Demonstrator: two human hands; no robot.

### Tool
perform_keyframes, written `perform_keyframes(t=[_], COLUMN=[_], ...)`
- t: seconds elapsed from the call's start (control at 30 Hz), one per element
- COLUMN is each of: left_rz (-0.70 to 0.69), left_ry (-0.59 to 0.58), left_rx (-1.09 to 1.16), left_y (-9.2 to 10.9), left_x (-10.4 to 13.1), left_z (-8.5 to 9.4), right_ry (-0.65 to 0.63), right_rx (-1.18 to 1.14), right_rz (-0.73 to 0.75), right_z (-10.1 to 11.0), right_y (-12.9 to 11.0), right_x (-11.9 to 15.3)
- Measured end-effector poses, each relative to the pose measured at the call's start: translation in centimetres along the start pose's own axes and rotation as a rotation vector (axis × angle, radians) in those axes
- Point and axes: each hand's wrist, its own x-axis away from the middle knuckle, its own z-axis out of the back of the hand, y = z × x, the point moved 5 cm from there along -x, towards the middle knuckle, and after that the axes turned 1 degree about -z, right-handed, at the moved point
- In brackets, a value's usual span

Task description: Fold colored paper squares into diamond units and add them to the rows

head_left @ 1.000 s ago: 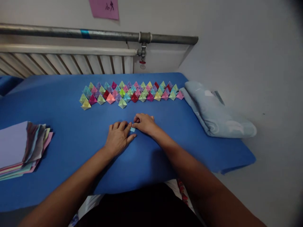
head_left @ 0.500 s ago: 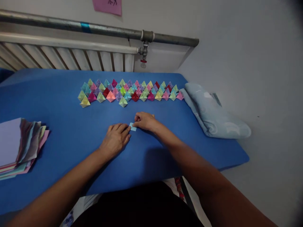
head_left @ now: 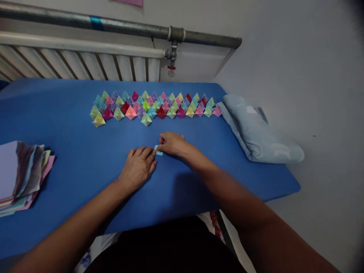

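Note:
A small light-blue piece of folded paper (head_left: 159,153) lies on the blue tabletop (head_left: 85,163) between my hands. My left hand (head_left: 141,163) rests flat on the table, fingers stretched out, with its fingertips at the paper's left edge. From the other side my right hand (head_left: 171,144) pinches or presses the paper's upper right part, fingers curled and covering some of it. Just beyond my hands stand rows of small folded paper shapes (head_left: 146,120) in green, pink, purple, red, yellow and blue, pointed at the top.
At the left lies a thick stack of coloured paper sheets (head_left: 8,170). A folded light-blue blanket (head_left: 253,132) sits on the table's right end, against the wall. Behind the table are a white radiator (head_left: 108,66), a metal pipe (head_left: 127,29) and a red-handled valve (head_left: 171,68).
The view has tilted and shifted slightly. My right hand's fingers have moved a little over the blue paper, hiding more of it; my left hand stays in place.

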Motion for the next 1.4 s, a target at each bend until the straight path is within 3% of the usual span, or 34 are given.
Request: perform_keyframes(t=[0.17,0.3,0.43,0.63,0.9,1.0,1.13,1.27,1.33,1.4], left_rz=[0.015,0.041,0.082,0.215,0.387,0.453,0.570,0.667,0.713,0.747], left_ry=[-0.017,-0.084,-0.286,-0.487,-0.622,-0.551,-0.244,0.001,0.049,0.025], left_rx=[-0.046,0.019,0.213,0.321,0.611,0.783,1.062,1.324,1.450,1.528], left_y=[0.4,-0.6,-1.9,-3.1,-3.9,-4.2,-4.7,-4.5,-4.3,-4.2], left_x=[-0.1,-1.6,-5.2,-9.1,-8.6,-8.0,-7.5,-6.7,-6.4,-6.1], left_z=[0.3,0.6,0.5,0.1,0.1,0.6,1.2,0.4,-0.2,-0.8], right_ry=[0.099,0.224,0.328,0.303,0.208,0.194,0.150,0.130,0.131,0.109], right_rx=[-0.148,-0.421,-0.716,-0.995,-1.100,-1.075,-1.051,-1.059,-1.059,-1.062], right_rz=[0.095,0.105,0.073,0.103,0.086,0.093,0.148,0.169,0.153,0.134], right_z=[-0.8,-0.3,0.2,0.0,0.1,0.2,-0.2,-1.0,-1.3,-1.6], right_y=[-0.9,2.3,5.7,6.3,6.5,5.8,4.3,3.3,3.3,3.4], right_x=[0.9,1.2,1.1,0.8,0.6,1.2,2.2,2.2,1.9,1.5])
